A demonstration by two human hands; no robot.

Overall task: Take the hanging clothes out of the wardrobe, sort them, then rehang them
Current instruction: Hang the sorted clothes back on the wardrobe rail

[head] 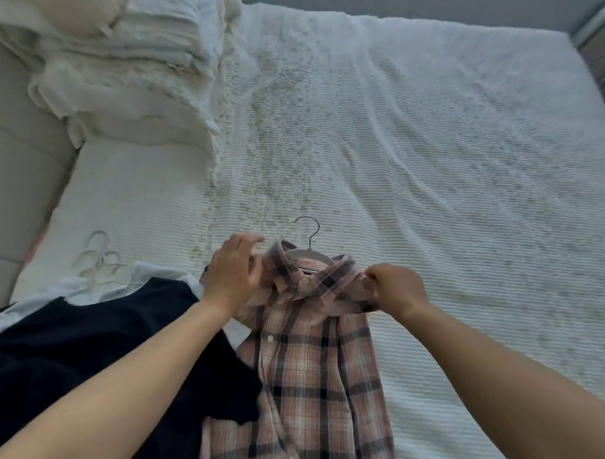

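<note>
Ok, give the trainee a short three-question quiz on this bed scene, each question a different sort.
1. True or false: the plaid shirt is on a hanger.
2. Which hand pinches the shirt's shoulder? A) left hand B) right hand
3. Fill in: the dark garment lies to the shirt's ____.

Key: 1 true; 2 B; 3 left.

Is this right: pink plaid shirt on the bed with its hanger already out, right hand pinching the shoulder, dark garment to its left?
Not quite. The head view shows the hanger inside the collar of the pink plaid shirt, hook sticking out above. The rest holds: it lies on the bed, right hand pinching the shoulder, dark garment to its left.
</note>
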